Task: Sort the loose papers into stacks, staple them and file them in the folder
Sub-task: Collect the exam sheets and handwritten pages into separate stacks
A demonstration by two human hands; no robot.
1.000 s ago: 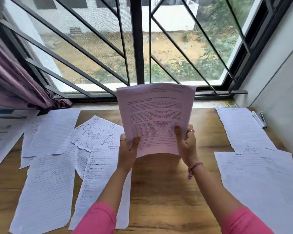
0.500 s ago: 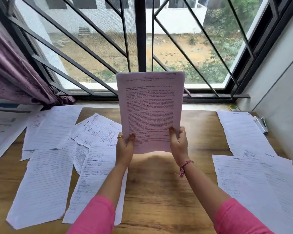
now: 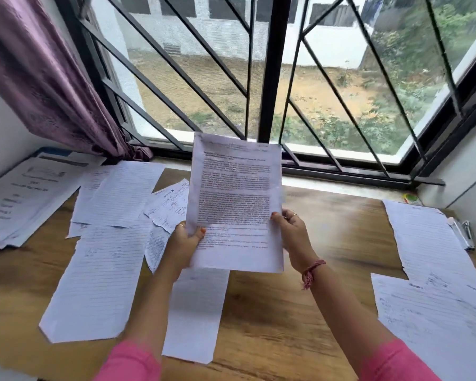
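You are in the sorting step. Both hands hold one printed sheet [image 3: 235, 204] upright above the worktop [image 3: 286, 312], in front of the window [image 3: 267, 78], and you seem to be reading it to decide where it belongs. Your left hand [image 3: 183, 243] grips the sheet's lower left edge with the thumb across the front. Your right hand [image 3: 294, 235] pinches the right edge a little higher, thumb on the printed face.

Left of the printed sheet lie the loose papers [image 3: 116, 229], lined and handwritten, overlapping untidily. Beyond them, further left, rests what looks like a folder or a bound set of pages [image 3: 19, 199], though I cannot tell which. Right of the printed sheet, well apart from it, sit two neater lined stacks [image 3: 429, 257]. Just past those, against the wall, is a small metal thing [image 3: 463, 232] that I take for the stapler.

Nothing looks stapled or filed yet. Next, I judge, you must choose a pile. This sheet is typed, unlike the lined ones, so it may want a place of its own. Lay it flat with edges squared, so later stapling stays easy.
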